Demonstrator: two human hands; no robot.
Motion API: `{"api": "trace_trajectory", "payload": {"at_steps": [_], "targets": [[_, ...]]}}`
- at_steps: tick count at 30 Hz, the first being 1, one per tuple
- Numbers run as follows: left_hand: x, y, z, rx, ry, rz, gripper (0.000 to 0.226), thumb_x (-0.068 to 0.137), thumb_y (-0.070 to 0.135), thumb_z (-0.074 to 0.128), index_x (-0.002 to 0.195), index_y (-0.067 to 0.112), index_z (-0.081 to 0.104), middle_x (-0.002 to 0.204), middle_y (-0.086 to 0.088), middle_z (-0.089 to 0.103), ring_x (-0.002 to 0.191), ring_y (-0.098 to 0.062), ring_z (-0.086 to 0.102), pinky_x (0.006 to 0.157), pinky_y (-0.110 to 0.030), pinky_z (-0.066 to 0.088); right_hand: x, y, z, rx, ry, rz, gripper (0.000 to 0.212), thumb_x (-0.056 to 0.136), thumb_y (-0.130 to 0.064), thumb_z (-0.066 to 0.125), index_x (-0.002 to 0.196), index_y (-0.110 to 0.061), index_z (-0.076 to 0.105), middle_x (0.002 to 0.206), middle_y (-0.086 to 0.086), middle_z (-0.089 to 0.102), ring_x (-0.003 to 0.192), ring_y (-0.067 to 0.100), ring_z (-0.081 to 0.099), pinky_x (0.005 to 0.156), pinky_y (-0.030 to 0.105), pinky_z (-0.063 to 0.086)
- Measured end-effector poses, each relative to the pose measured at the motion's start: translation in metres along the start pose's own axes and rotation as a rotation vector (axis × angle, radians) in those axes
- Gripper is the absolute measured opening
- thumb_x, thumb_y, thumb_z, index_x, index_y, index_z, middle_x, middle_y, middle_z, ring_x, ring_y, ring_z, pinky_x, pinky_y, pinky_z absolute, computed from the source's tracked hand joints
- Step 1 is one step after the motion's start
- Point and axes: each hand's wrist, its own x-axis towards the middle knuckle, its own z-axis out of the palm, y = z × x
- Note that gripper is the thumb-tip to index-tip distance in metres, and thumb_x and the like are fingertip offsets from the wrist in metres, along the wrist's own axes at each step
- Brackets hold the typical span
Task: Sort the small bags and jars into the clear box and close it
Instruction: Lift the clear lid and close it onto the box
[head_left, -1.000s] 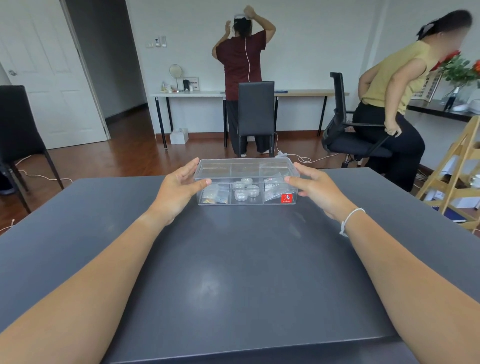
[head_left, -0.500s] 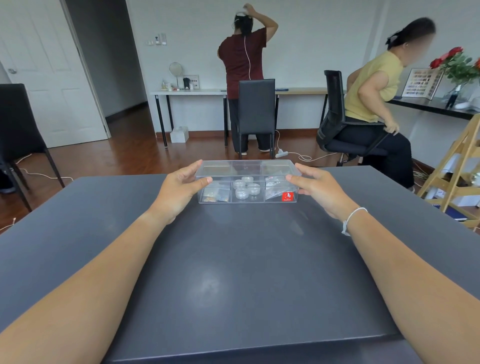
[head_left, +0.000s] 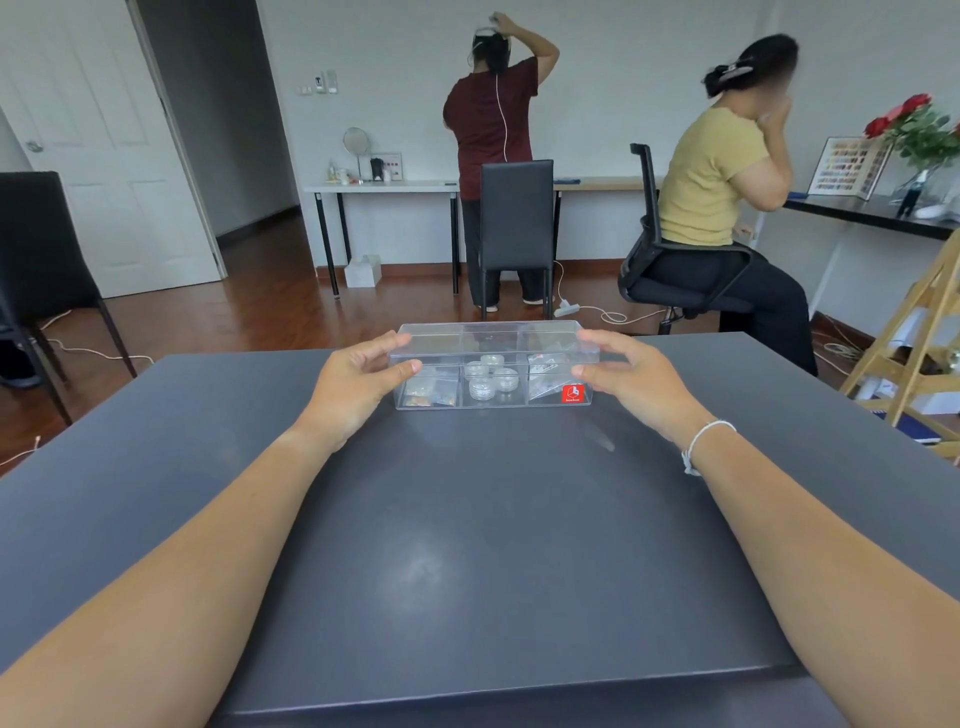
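Note:
The clear box (head_left: 493, 336) lies near the far edge of the dark grey table (head_left: 467, 545), its lid down and a red label (head_left: 573, 393) on its front right. Inside, small bags (head_left: 431, 393) fill the left compartment, several small round jars (head_left: 491, 376) the middle one, and more bags (head_left: 548, 366) the right one. My left hand (head_left: 358, 387) grips the box's left end, thumb on the front corner and fingers on the lid edge. My right hand (head_left: 631, 384) grips the right end in the same way.
A black chair (head_left: 36, 249) stands left of the table. Beyond the far edge are another black chair (head_left: 517, 218), a person standing at a white desk (head_left: 384, 186), and a person sitting on an office chair (head_left: 675, 270). A wooden frame (head_left: 919, 332) stands at the right.
My hands have stayed at the box's two ends, closing a little tighter on it. The person at the right has sat down and turned away.

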Motion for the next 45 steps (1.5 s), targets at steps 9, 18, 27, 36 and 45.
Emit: {"api": "trace_trajectory", "payload": {"at_steps": [9,18,27,36,45], "targets": [[-0.001,0.000,-0.002,0.061,-0.034,0.056,0.038,0.074,0.016,0.072,0.108,0.028,0.063,0.140,0.000,0.046,0.117,-0.007,0.048,0.097,-0.018,0.034,-0.002,-0.002,0.001,-0.052,0.011,-0.039,0.029,0.078,-0.020,0.069,0.100,-0.036,0.056,0.118,-0.015,0.052,0.090,0.003,0.059,0.061,0.007,0.047],[-0.002,-0.002,-0.002,0.101,-0.049,0.045,0.040,0.074,0.016,0.071,0.112,0.023,0.062,0.140,0.002,0.046,0.115,-0.009,0.049,0.094,-0.017,0.035,-0.002,-0.001,0.001,-0.069,-0.003,-0.029,0.026,0.078,-0.021,0.069,0.088,-0.040,0.055,0.113,-0.015,0.053,0.096,0.009,0.058,0.072,0.016,0.048],[-0.003,-0.003,-0.002,0.106,-0.044,0.039,0.037,0.074,0.019,0.071,0.109,0.028,0.063,0.140,0.003,0.046,0.118,-0.011,0.048,0.096,-0.019,0.034,-0.001,0.002,0.002,-0.079,0.011,-0.026,0.027,0.078,-0.022,0.069,0.098,-0.035,0.056,0.111,-0.017,0.049,0.081,-0.006,0.054,0.051,0.001,0.044],[-0.009,-0.001,-0.001,0.165,0.007,0.079,0.047,0.075,0.020,0.070,0.119,0.029,0.056,0.142,0.003,0.043,0.122,-0.008,0.046,0.096,-0.017,0.034,-0.006,0.000,0.006,-0.124,0.086,-0.116,0.056,0.075,-0.024,0.072,0.123,-0.037,0.046,0.127,-0.013,0.040,0.110,0.011,0.050,0.074,0.008,0.045],[-0.031,0.019,0.001,0.371,0.090,0.314,0.040,0.078,0.029,0.066,0.117,0.026,0.059,0.114,0.010,0.045,0.110,-0.004,0.044,0.101,-0.031,0.039,-0.034,-0.023,0.014,-0.363,0.229,-0.400,0.039,0.079,-0.031,0.063,0.116,-0.027,0.053,0.126,-0.009,0.045,0.114,0.003,0.042,0.088,0.003,0.027]]}}
